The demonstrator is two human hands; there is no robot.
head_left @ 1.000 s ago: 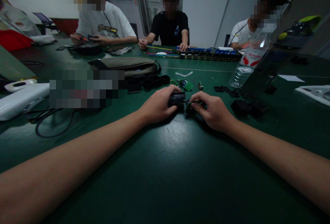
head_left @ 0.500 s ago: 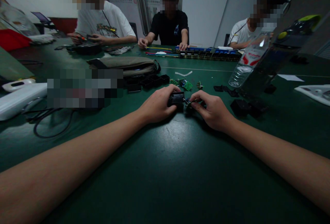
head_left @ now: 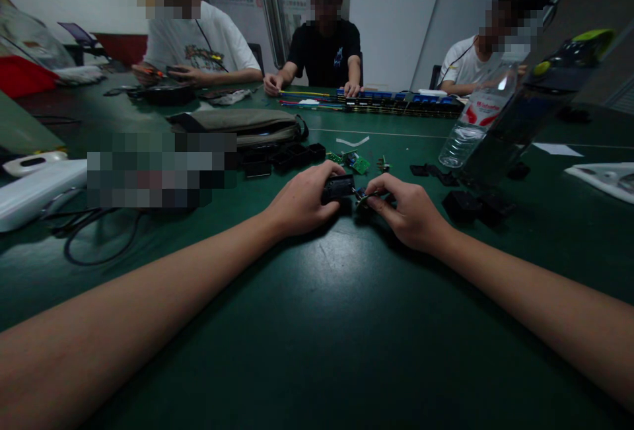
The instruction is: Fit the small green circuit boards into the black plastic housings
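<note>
My left hand [head_left: 310, 197] is closed around a small black plastic case [head_left: 341, 187], its thumb along the near side. Between the thumb and fingers of my right hand [head_left: 409, 212] is a small circuit board [head_left: 363, 200], partly hidden by the fingertips. The board sits against the right end of the case, with thin leads or wires showing between them. Just beyond my hands lie loose green circuit boards [head_left: 357, 162] and another small board part [head_left: 383, 164]. Several black plastic cases [head_left: 297, 156] stand behind my left hand.
More black cases [head_left: 463, 207] lie right of my right hand, near a clear water bottle [head_left: 470, 126] and a dark drink bottle [head_left: 525, 119]. A grey pouch [head_left: 242, 125] and a black cable [head_left: 102, 261] are at left. Three people sit across the green table [head_left: 317, 324].
Both hands keep their hold on the case and the circuit board, almost in the same place. The view has shifted very slightly.
</note>
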